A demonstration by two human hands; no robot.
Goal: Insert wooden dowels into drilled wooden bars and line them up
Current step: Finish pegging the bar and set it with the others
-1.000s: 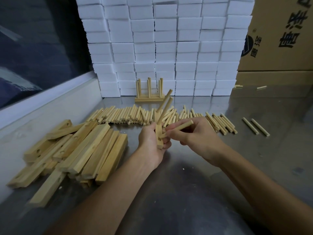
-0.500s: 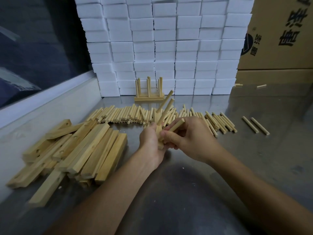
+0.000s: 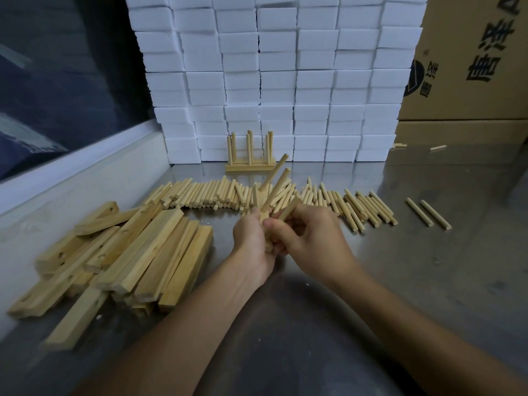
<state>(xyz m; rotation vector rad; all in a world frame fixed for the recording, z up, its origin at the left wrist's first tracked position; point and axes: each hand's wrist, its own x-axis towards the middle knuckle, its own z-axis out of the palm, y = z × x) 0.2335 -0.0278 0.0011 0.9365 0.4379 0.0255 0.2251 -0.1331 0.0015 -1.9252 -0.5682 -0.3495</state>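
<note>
Dowels [image 3: 274, 178], two of them, are already seated in a drilled wooden bar [image 3: 261, 205] and slant up and away to the right. The bar is gripped upright in the left hand [image 3: 251, 238], whose fingers are closed round its lower part, above the middle of the steel tabletop [image 3: 400, 267]. A third dowel [image 3: 288, 208] is pinched between the thumb and fingertips of the right hand [image 3: 308, 238], with its lower end brought against the bar just beside the left thumb; whether it is in a hole cannot be told.

Behind the hands, a long row of loose dowels [image 3: 200, 192] is laid across the tabletop, and two more dowels [image 3: 428, 214] are set apart toward the right edge. A heap of drilled bars [image 3: 137, 252] is piled near the left edge. At the back edge, finished bars with upright dowels [image 3: 250, 155] are stood against a wall of stacked white foam blocks [image 3: 285, 81]. A cardboard box [image 3: 471, 67] with printed characters is seen at the back right corner.
</note>
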